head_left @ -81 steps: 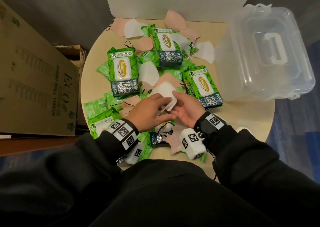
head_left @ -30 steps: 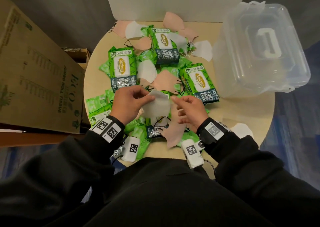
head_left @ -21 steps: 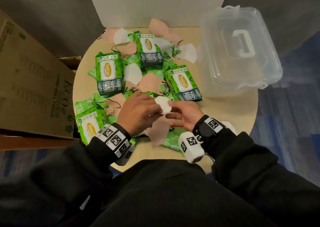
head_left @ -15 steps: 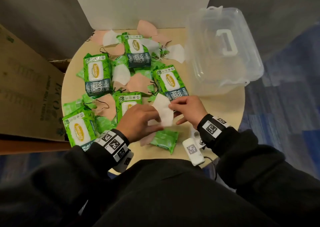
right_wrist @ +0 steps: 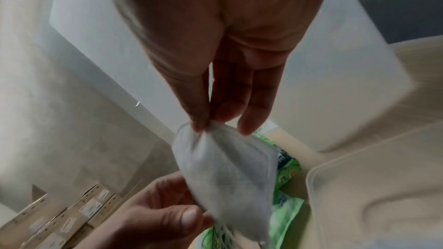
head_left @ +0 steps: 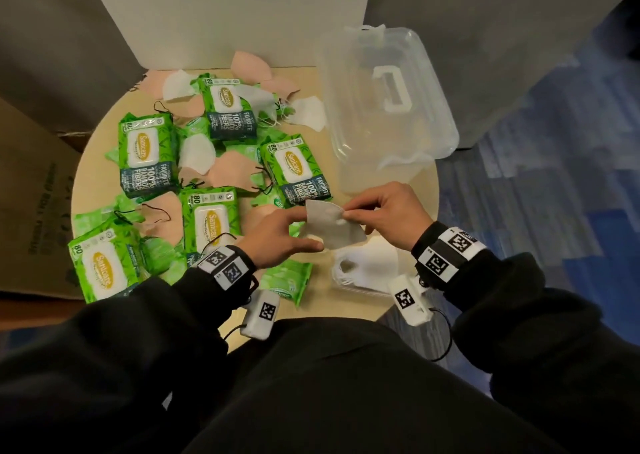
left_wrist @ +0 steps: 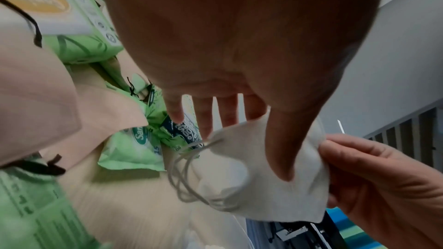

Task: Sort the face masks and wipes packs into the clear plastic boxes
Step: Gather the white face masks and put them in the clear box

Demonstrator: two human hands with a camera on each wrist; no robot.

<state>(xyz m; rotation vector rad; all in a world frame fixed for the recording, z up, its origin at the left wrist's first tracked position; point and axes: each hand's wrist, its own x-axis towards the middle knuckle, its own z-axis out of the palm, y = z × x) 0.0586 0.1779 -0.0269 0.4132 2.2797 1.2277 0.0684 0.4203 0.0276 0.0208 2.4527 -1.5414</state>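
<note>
Both hands hold one white face mask [head_left: 334, 228] above the table's near right part. My left hand [head_left: 308, 230] pinches its left end between thumb and fingers. My right hand [head_left: 346, 212] pinches its top edge with thumb and forefinger. In the left wrist view the mask [left_wrist: 263, 196] hangs under my left hand [left_wrist: 249, 149] with its ear loops dangling. In the right wrist view my right hand [right_wrist: 203, 126] nips the mask [right_wrist: 227, 173] at its tip. Just below lies a low clear box [head_left: 349, 289] stacked with white masks. Several green wipes packs [head_left: 147, 152] and loose pink masks [head_left: 230, 173] cover the table.
A large clear lidded box [head_left: 426, 82] with a white handle stands at the back right of the round table [head_left: 429, 190]. A cardboard carton [head_left: 31, 193] leans on the left. A white board [head_left: 225, 17] closes the back. A small green pack [head_left: 285, 280] lies near the front edge.
Both hands have carried the white mask from the middle of the pile to the right, above the low box of masks. The head view has swung right.
</note>
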